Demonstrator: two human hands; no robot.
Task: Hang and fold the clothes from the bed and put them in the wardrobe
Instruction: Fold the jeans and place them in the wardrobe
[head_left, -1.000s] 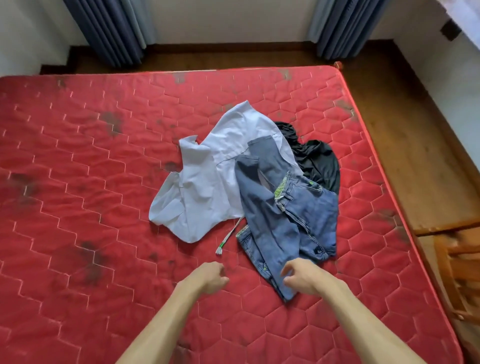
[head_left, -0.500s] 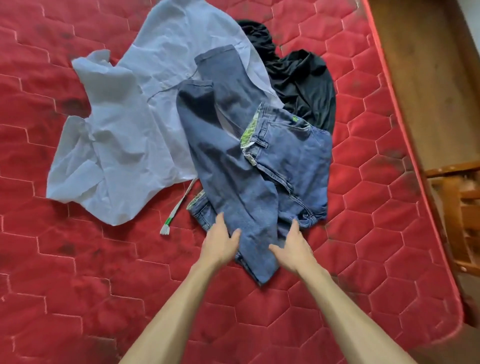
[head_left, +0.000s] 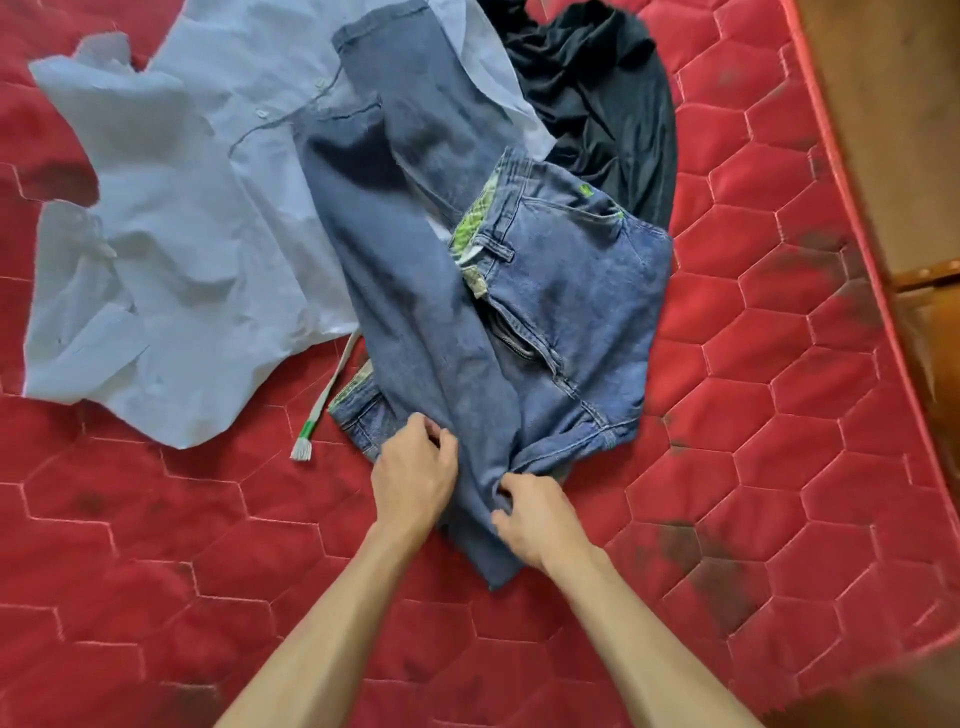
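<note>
Crumpled blue jeans lie in the middle of the red quilted mattress, partly over a pale blue shirt on the left. A black garment lies behind the jeans at the top right. My left hand grips the near left edge of a jeans leg, fingers curled into the denim. My right hand pinches the same leg's fabric just to the right. A grey-and-green drawstring sticks out from under the jeans.
The mattress's right edge runs diagonally, with wooden floor beyond it. A wooden piece of furniture stands at the right border, blurred.
The view has closed in on the clothes. Both hands went from hovering near the jeans to resting flat on them, and now their fingers have curled into the denim.
</note>
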